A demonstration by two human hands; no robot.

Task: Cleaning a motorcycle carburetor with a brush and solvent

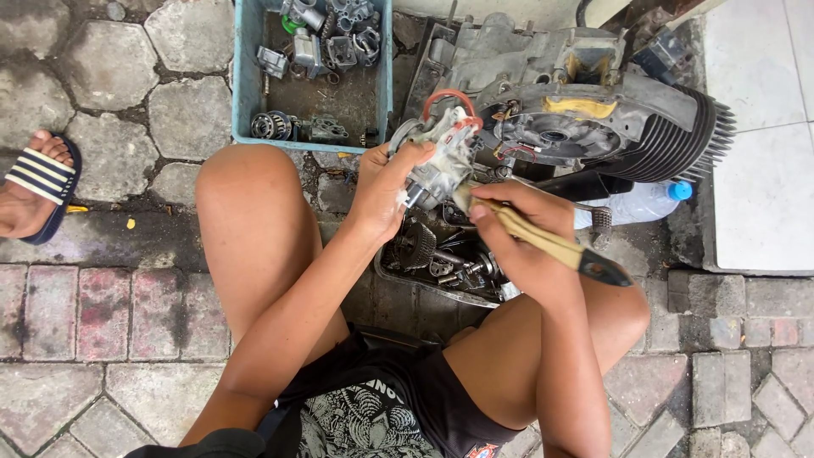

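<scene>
My left hand grips a small grey metal engine part with red wires looping over its top. My right hand holds a paintbrush with a pale wooden handle and dark end, its bristle end pressed against the part. Both hands are raised just in front of a large grey engine block with cooling fins on its right. I sit cross-legged on the paving, knees spread to either side.
A blue plastic crate of metal parts stands at the top left. A dark tray with gears and small parts lies between my legs. A plastic bottle with a blue cap lies right. Another person's sandalled foot is at far left.
</scene>
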